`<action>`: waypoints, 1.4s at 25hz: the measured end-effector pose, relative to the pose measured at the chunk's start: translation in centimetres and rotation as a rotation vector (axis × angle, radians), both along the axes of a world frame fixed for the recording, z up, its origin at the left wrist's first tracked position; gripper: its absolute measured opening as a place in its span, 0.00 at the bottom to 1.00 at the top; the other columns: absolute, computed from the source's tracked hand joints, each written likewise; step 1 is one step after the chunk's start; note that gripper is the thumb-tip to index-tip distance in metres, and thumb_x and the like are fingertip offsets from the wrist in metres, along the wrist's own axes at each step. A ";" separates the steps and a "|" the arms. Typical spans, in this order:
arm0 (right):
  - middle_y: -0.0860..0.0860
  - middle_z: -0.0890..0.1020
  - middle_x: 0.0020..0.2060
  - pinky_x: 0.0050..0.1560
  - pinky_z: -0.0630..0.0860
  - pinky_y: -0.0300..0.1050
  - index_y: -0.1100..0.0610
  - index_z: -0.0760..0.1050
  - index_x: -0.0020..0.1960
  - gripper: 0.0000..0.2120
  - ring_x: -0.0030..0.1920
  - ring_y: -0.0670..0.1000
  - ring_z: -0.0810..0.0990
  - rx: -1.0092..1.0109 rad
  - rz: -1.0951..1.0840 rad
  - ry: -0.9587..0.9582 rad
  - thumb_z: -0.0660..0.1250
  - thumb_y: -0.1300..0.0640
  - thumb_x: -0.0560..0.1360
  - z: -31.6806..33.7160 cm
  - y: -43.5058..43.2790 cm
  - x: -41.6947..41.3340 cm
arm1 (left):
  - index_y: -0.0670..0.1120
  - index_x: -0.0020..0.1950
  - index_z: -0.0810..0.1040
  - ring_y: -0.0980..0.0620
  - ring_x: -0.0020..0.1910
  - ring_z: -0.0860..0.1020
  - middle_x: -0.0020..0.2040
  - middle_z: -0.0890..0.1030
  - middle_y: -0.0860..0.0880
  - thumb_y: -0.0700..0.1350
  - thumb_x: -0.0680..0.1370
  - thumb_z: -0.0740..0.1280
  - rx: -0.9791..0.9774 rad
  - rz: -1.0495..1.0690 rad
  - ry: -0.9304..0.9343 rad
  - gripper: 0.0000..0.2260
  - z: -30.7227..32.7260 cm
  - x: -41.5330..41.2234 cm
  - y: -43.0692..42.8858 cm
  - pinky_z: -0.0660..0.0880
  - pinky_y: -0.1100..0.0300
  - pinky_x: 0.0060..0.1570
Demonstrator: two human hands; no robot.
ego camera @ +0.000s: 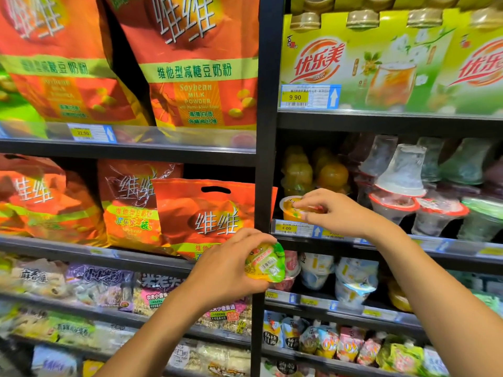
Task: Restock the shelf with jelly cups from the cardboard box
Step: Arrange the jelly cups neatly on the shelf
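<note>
My right hand (336, 210) pinches the top of an orange jelly cup (292, 210) standing at the front left of the middle shelf (381, 240), just behind the 4.00 price tag. Behind it stand stacked orange jelly cups (333, 176). My left hand (228, 268) grips a second jelly cup (266, 263) with a yellow-green lid, held in front of the black upright post, below the shelf edge. No cardboard box is in view.
A black upright post (265, 159) divides two shelf bays. Clear and red-rimmed jelly cups (400, 180) fill the shelf's right side. Orange soy-milk powder bags (201, 213) crowd the left bay. Milk tea packs (381, 63) sit above; more cups and pouches sit below.
</note>
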State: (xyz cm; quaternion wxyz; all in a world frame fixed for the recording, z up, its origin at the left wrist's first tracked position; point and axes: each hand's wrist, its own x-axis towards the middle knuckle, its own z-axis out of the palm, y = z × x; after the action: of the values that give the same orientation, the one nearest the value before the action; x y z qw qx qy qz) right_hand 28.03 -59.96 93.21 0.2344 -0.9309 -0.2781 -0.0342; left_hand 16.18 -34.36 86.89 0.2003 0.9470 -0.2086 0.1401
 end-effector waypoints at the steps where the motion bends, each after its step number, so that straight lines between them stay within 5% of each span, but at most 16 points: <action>1: 0.43 0.75 0.60 0.63 0.69 0.39 0.43 0.78 0.67 0.18 0.60 0.42 0.74 -0.014 0.001 -0.004 0.69 0.45 0.78 -0.1 0.3 -0.2 | 0.71 0.70 0.63 0.62 0.57 0.75 0.68 0.64 0.70 0.61 0.70 0.73 -0.001 -0.001 0.000 0.32 0.1 -0.1 0.0 0.79 0.53 0.50; 7: 0.43 0.73 0.63 0.66 0.69 0.42 0.42 0.74 0.71 0.23 0.64 0.42 0.73 0.038 -0.064 -0.056 0.67 0.38 0.78 -0.8 1.4 -1.1 | 0.69 0.71 0.64 0.63 0.62 0.73 0.70 0.64 0.70 0.60 0.71 0.72 -0.007 -0.021 -0.023 0.31 0.5 -0.6 -0.6 0.78 0.53 0.53; 11: 0.42 0.81 0.53 0.56 0.76 0.41 0.47 0.82 0.57 0.08 0.55 0.42 0.80 0.568 -0.144 -0.294 0.69 0.55 0.79 -1.9 -0.1 -4.8 | 0.68 0.71 0.66 0.62 0.61 0.75 0.69 0.66 0.69 0.56 0.70 0.74 -0.139 -0.062 -0.028 0.31 0.9 -0.7 -1.4 0.79 0.52 0.53; 14: 0.47 0.85 0.52 0.54 0.79 0.49 0.47 0.81 0.57 0.14 0.52 0.48 0.84 0.772 -0.035 0.062 0.69 0.64 0.78 -4.6 -0.9 -7.9 | 0.65 0.69 0.70 0.61 0.65 0.74 0.67 0.71 0.65 0.50 0.71 0.77 -0.443 -0.171 0.009 0.30 1.3 -0.5 -3.2 0.77 0.52 0.60; 17: 0.52 0.83 0.59 0.56 0.80 0.49 0.52 0.75 0.68 0.23 0.57 0.53 0.83 0.912 0.157 0.537 0.73 0.54 0.74 -6.7 -0.6 -10.5 | 0.55 0.65 0.72 0.57 0.68 0.75 0.68 0.74 0.62 0.42 0.72 0.79 -0.768 -0.285 0.087 0.26 1.7 0.0 -5.6 0.76 0.47 0.65; 20: 0.60 0.78 0.67 0.63 0.78 0.53 0.58 0.71 0.73 0.33 0.63 0.59 0.80 1.179 0.265 0.672 0.77 0.50 0.73 -7.0 -0.7 -11.1 | 0.50 0.63 0.71 0.54 0.72 0.73 0.73 0.72 0.58 0.46 0.73 0.78 -0.888 -0.370 0.078 0.24 2.2 0.6 -7.7 0.75 0.44 0.67; 25: 0.62 0.78 0.66 0.65 0.77 0.52 0.61 0.71 0.73 0.21 0.67 0.62 0.77 1.279 0.254 0.503 0.66 0.60 0.80 -4.6 -0.9 -10.4 | 0.53 0.68 0.69 0.61 0.74 0.67 0.76 0.67 0.63 0.54 0.77 0.74 -0.772 -0.291 -0.042 0.23 3.2 0.8 -8.4 0.72 0.55 0.69; 29: 0.63 0.78 0.67 0.65 0.77 0.56 0.60 0.70 0.74 0.21 0.67 0.62 0.77 1.348 0.229 0.381 0.64 0.63 0.81 -2.0 -0.6 -8.9 | 0.53 0.79 0.62 0.62 0.77 0.60 0.77 0.64 0.61 0.62 0.77 0.67 -0.570 -0.166 -0.187 0.34 3.7 0.8 -8.5 0.59 0.70 0.71; 31: 0.62 0.78 0.67 0.69 0.73 0.59 0.59 0.71 0.73 0.22 0.68 0.63 0.76 1.380 0.171 0.338 0.67 0.61 0.80 -1.1 0.1 -8.1 | 0.53 0.82 0.56 0.62 0.77 0.58 0.78 0.60 0.60 0.58 0.78 0.69 -0.520 -0.153 -0.164 0.37 4.2 0.9 -8.7 0.60 0.67 0.72; 35: 0.60 0.82 0.61 0.59 0.79 0.47 0.61 0.74 0.69 0.23 0.62 0.57 0.81 1.392 0.154 0.235 0.70 0.58 0.75 0.7 1.7 -7.2 | 0.54 0.84 0.49 0.61 0.80 0.54 0.81 0.53 0.61 0.49 0.79 0.68 -0.442 -0.153 -0.156 0.39 5.0 0.9 -8.1 0.61 0.56 0.77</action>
State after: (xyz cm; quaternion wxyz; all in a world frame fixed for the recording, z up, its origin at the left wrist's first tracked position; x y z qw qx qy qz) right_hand 20.82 -58.22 93.87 0.8049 -0.5403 -0.2297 -0.0864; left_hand 17.12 -42.50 91.91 0.3958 0.8480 -0.2590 0.2392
